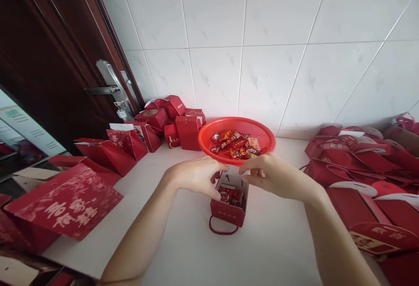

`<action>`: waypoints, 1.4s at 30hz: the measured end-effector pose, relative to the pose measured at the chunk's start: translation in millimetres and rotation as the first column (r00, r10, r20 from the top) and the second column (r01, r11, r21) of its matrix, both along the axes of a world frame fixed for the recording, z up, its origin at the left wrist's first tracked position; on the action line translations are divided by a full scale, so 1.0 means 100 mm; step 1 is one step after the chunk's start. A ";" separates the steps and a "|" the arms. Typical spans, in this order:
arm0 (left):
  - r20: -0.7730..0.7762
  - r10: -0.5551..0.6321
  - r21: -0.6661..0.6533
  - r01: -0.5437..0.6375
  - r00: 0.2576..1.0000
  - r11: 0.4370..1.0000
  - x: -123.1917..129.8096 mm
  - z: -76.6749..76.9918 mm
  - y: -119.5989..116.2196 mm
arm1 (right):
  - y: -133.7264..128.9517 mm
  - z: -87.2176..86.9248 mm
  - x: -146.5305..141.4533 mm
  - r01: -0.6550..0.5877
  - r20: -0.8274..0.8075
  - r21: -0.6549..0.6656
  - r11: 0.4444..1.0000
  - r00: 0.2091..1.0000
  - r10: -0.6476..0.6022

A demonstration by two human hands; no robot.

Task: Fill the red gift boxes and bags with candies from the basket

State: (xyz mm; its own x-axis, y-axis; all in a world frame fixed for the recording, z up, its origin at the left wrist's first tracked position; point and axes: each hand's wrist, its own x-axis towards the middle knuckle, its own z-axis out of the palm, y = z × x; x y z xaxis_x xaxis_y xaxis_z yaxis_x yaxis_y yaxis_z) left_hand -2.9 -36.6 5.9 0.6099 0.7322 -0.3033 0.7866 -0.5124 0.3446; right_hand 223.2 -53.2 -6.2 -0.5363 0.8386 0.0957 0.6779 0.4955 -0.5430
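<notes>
A small red gift box stands with its top open on the white table, and a dark red cord handle hangs from its near side. Inside lie red-wrapped candies. My left hand is closed on the box's left wall, its thumb at the near left rim. Over the far right rim, my right hand has its fingers bent together at the box's edge; its fingertips are partly hidden. Just behind the box sits a red plastic basket holding wrapped candies.
Red gift boxes stand along the wall and down the left edge, including a large patterned one. Many folded red boxes are piled at the right. A tiled wall closes the back; a dark door is at left.
</notes>
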 end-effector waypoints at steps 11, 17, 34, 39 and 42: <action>-0.052 0.033 0.046 -0.030 0.998 0.998 -0.16 0.00 0.09 | 0.06 -0.07 0.04 0.076 0.255 -0.101 0.992 0.966 -0.048; -0.021 -0.071 0.039 0.072 0.997 0.997 -0.13 0.06 0.09 | 0.03 -0.01 0.08 0.047 0.235 -0.192 0.980 0.972 -0.001; -0.018 -0.071 -0.032 0.070 0.997 0.997 -0.10 -0.01 0.10 | -0.04 -0.09 -0.25 0.174 0.473 -0.016 0.985 0.869 -0.145; -0.021 -0.072 -0.056 0.071 0.997 0.996 -0.05 -0.02 0.08 | 0.01 -0.17 -0.34 0.189 0.475 0.006 0.982 0.864 -0.169; -0.042 -0.101 -0.054 0.098 0.994 0.994 -0.01 -0.06 0.09 | 0.03 -0.21 -0.36 0.178 0.460 -0.009 0.984 0.875 -0.154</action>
State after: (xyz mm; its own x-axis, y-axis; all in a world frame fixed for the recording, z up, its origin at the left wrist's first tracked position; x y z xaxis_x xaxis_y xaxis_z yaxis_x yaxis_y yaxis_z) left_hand -4.1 -28.0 -0.4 0.6640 0.6511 -0.3677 0.7477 -0.5714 0.3384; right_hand 187.2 -49.7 -27.7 -0.3626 0.9165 -0.1688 0.9261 0.3342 -0.1749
